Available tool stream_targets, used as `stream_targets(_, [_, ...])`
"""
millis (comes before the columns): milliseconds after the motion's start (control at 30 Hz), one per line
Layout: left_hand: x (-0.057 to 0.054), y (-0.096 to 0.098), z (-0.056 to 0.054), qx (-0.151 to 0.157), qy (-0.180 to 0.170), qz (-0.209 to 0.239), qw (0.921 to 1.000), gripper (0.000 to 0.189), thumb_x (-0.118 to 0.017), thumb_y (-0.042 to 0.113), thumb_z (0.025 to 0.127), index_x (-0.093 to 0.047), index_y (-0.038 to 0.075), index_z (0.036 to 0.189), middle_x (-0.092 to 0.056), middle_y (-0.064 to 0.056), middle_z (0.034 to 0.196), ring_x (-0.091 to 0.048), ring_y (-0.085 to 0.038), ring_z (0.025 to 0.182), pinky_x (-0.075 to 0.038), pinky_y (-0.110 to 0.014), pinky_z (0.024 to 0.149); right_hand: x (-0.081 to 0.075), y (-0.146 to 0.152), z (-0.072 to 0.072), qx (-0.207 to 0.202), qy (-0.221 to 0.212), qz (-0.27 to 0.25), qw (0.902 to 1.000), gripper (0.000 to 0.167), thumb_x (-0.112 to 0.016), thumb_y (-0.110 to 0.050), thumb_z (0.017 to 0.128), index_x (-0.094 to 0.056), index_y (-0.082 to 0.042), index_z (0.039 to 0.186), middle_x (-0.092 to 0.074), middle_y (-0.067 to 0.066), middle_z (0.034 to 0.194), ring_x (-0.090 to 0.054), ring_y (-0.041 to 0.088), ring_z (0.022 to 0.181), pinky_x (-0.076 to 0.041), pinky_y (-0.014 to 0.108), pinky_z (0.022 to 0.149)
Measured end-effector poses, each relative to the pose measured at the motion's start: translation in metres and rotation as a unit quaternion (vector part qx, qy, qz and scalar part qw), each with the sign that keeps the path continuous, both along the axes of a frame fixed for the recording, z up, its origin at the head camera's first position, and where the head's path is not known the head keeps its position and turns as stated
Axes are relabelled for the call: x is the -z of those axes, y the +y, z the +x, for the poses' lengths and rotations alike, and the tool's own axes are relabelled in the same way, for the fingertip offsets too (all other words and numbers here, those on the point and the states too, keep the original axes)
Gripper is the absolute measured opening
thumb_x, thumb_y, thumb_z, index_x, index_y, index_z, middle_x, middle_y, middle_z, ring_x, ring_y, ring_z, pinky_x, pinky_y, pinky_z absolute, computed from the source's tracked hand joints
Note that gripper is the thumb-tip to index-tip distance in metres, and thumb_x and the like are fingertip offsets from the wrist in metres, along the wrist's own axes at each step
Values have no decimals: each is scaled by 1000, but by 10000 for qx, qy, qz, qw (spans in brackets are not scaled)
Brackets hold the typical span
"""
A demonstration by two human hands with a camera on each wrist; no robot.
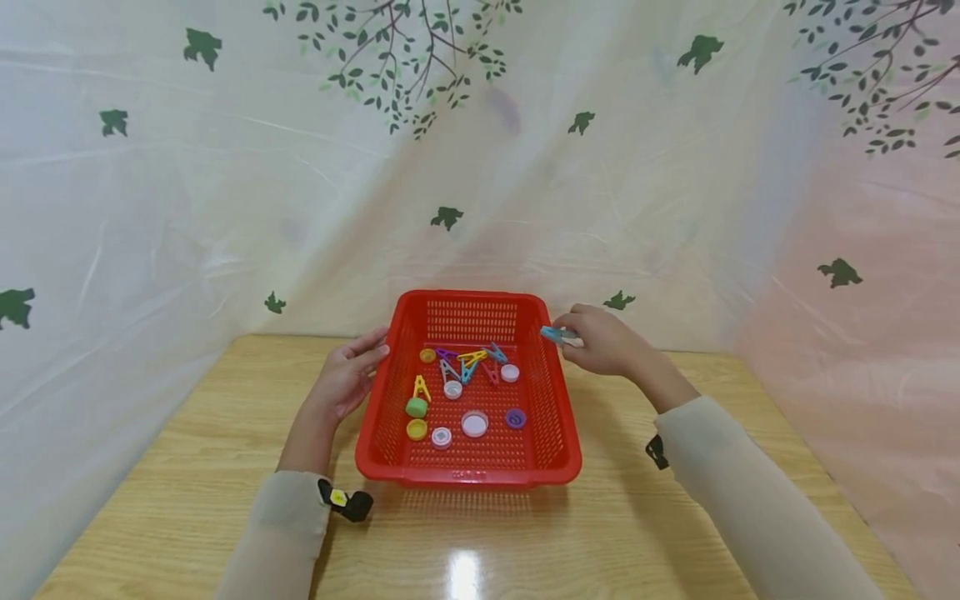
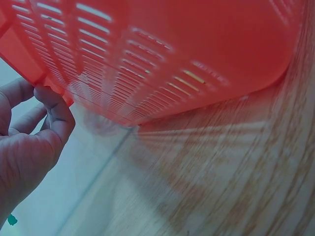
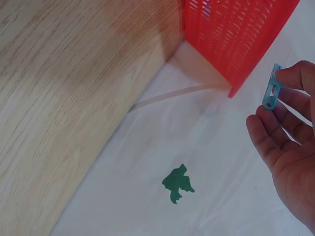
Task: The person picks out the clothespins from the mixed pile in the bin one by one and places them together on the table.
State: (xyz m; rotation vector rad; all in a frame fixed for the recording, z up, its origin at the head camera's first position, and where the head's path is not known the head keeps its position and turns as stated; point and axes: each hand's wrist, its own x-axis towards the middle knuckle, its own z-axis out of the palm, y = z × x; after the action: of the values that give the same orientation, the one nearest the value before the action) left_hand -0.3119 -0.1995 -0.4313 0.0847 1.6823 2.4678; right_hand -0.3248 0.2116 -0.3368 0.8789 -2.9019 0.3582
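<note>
Pale cloth (image 1: 337, 208) printed with green leaves hangs behind the wood-grained bench (image 1: 202, 425) where I sit my work. Between the thumb and forefinger of my right hand (image 1: 600, 340) is a small blue clip (image 1: 556, 335), just beyond the right rim of the red basket (image 1: 465, 477); seen from the right wrist, a gap parts it from the basket wall. One end juts out past my fingertips toward the basket, and the other fingers sit loosely bent below, bearing no part of the grip. As I judge it, the step in hand is handling this one clip at the basket's edge while the other side is braced. Any move from here calls for an even pinch, since so slim a clip could twist out of my fingers, and for a firm hold opposite. For that hold, the fingers of my left hand (image 1: 347, 379) pinch the left rim. Inside the basket, toward the far end, more clips lie in a loose cluster, a yellow clip (image 1: 472, 357) among them. Round caps are scattered over the floor of it: a green cap (image 1: 416, 407) at the left, a purple cap (image 1: 515, 418) at the right, a wide whitish cap (image 1: 474, 425) between.
</note>
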Motion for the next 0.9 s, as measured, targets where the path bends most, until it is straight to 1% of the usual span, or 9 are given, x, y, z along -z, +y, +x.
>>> stream_targets(67, [0, 0, 0, -28, -16, 15, 10000, 57, -66, 14, 101, -46, 8, 153, -60, -5, 138, -67, -15, 110, -59, -34, 93, 0, 4, 1, 32, 4, -40, 10000, 32, -69, -16, 92, -71, -1, 120, -65, 9, 101, -58, 21, 84, -58, 39, 75])
stream_targets(300, [-1, 1, 1, -12, -9, 30, 10000, 59, -67, 14, 101, -45, 7, 154, -63, -2, 133, -67, -15, 108, -59, -33, 92, 3, 21, 3, 103, 131, -49, 9998, 35, -67, -14, 93, -68, 3, 124, -66, 15, 109, -61, 27, 91, -59, 47, 82])
stream_targets(467, [-1, 1, 2, -33, -39, 54, 10000, 57, -67, 14, 101, -46, 8, 153, -62, -3, 134, -67, -15, 108, -59, -34, 92, 6, 32, 4, 35, 206, -14, 9998, 36, -64, -12, 93, -68, 7, 123, -65, 18, 107, -60, 29, 91, -57, 51, 83])
stream_targets(567, [-1, 1, 2, -37, -37, 48, 10000, 57, -67, 14, 101, -46, 8, 153, -62, -3, 134, -67, -15, 108, -59, -34, 92, 9, 38, 4, 51, 197, -17, 9998, 36, -63, -11, 92, -68, 8, 122, -65, 18, 105, -60, 30, 90, -56, 51, 82])
stream_targets(767, [-1, 0, 2, -27, 3, 62, 10000, 58, -66, 13, 101, -44, 7, 155, -62, -3, 134, -67, -14, 107, -59, -33, 92, 18, 54, 2, 150, 143, -79, 9998, 36, -63, -10, 92, -67, 9, 122, -66, 20, 107, -62, 35, 94, -55, 53, 85])
stream_targets(900, [-1, 1, 2, -5, 6, 110, 9999, 58, -67, 13, 101, -44, 6, 154, -62, -3, 135, -67, -14, 108, -59, -33, 92, 25, 64, 2, 198, 88, -115, 9997, 35, -65, -10, 92, -67, 9, 121, -66, 19, 105, -62, 33, 92, -56, 53, 84])
